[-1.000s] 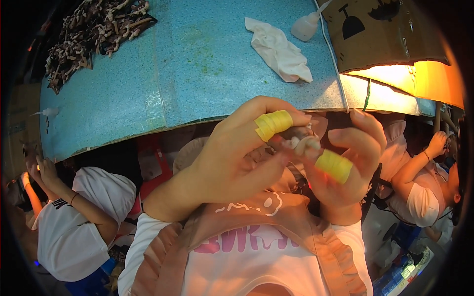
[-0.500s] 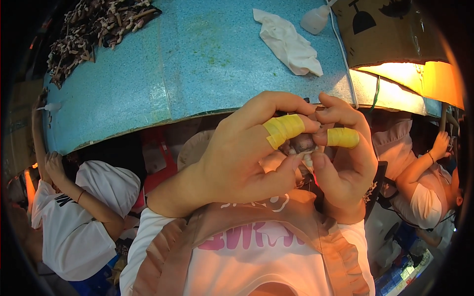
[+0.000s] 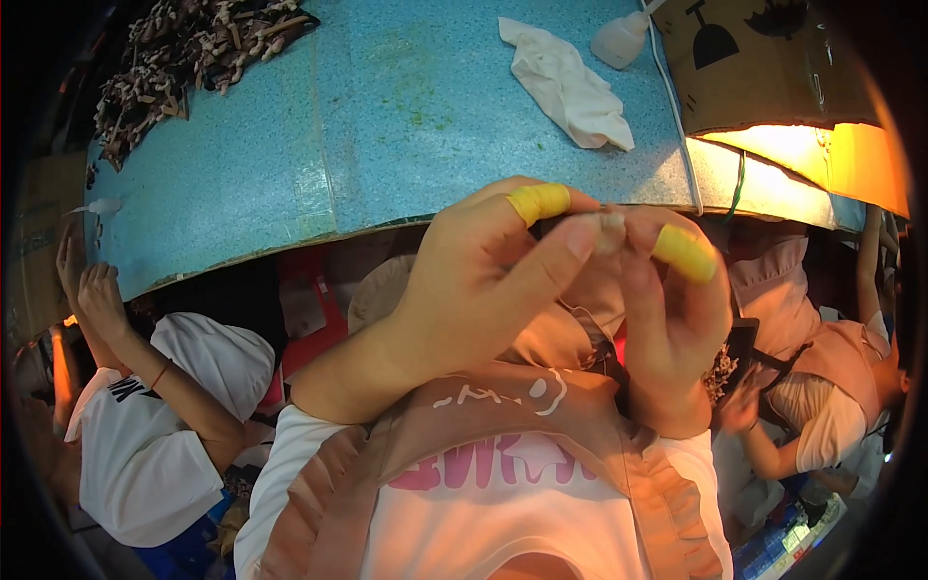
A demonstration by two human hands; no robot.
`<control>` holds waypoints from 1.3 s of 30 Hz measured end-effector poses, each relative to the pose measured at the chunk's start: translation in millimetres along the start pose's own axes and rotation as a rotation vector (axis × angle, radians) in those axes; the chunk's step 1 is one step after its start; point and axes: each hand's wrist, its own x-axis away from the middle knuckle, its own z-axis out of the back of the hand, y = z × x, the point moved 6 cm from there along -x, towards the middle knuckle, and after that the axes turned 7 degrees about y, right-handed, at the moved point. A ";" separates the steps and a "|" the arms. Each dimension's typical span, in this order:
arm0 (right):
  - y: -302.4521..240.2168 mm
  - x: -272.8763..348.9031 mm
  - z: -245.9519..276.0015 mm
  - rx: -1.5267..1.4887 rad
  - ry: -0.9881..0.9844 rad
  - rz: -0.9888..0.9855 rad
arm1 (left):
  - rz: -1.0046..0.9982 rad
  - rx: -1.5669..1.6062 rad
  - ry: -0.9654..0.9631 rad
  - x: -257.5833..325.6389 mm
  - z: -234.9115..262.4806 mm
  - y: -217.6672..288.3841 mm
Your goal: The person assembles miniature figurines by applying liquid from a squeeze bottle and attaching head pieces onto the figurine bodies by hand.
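Observation:
My left hand (image 3: 480,275) pinches a small pale piece (image 3: 610,235) between thumb and index finger, in front of my chest. My right hand (image 3: 677,314) closes on the same piece from the other side, its fingertips meeting those of the left. Most of the piece is hidden by the fingers, so its exact kind cannot be made out. Yellow tape is wrapped round one finger of the left hand and one of the right. Both hands are held up just off the near edge of the blue table (image 3: 387,145).
A heap of small dark and pale figure-like pieces (image 3: 193,58) lies at the far left. A crumpled white cloth (image 3: 567,82), a squeeze bottle (image 3: 620,41), a white cable (image 3: 670,106) and a cardboard box (image 3: 773,68) are at the right. People sit on both sides.
The piece has been turned, and its rounded dark part no longer shows. My left thumb has moved up. The co-worker at the right has lowered a hand.

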 end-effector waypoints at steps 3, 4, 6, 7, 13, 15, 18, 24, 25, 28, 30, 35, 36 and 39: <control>-17.9 0.0 -11.4 0.469 -0.217 0.453 | 0.252 0.266 -0.095 1.9 -7.2 -2.8; -15.1 0.2 -12.7 0.469 -0.217 0.457 | 0.317 0.428 -0.036 5.0 -11.9 1.7; -4.2 -0.3 -9.9 0.257 -0.167 0.320 | 0.379 0.590 0.022 8.7 -12.3 1.7; -0.3 -0.2 -9.0 0.143 -0.224 0.177 | 0.355 0.487 -0.033 11.2 -11.1 1.1; 2.7 13.7 1.1 -0.216 -0.301 -0.039 | 0.325 0.407 -0.132 19.4 -21.5 12.5; -3.1 17.6 1.7 -0.217 -0.275 -0.010 | 0.302 0.379 -0.148 22.0 -24.5 16.2; -17.3 26.4 -2.9 -0.328 -0.174 -0.126 | 0.296 0.296 -0.127 24.5 -27.8 18.4; -32.8 24.5 6.1 -0.290 -0.227 -0.119 | 0.208 0.475 -0.166 19.5 -31.4 43.4; -36.1 21.8 8.1 -0.232 -0.229 -0.090 | 0.219 0.482 -0.177 18.1 -31.2 46.8; -48.7 17.7 11.1 -0.050 -0.273 0.059 | 0.245 0.437 -0.204 20.8 -28.0 59.9; -50.2 21.5 10.9 0.054 -0.250 0.164 | 0.182 0.506 -0.271 27.4 -35.3 56.4; -32.7 36.8 -11.8 -0.225 -0.188 -0.008 | 0.149 0.572 -0.250 36.7 -21.3 44.1; -25.7 36.3 -20.9 -0.302 -0.225 -0.012 | 0.197 0.522 -0.236 39.8 -13.6 44.1; -24.6 28.5 -33.9 -0.201 -0.334 0.149 | 0.182 0.511 -0.157 48.7 -2.6 40.8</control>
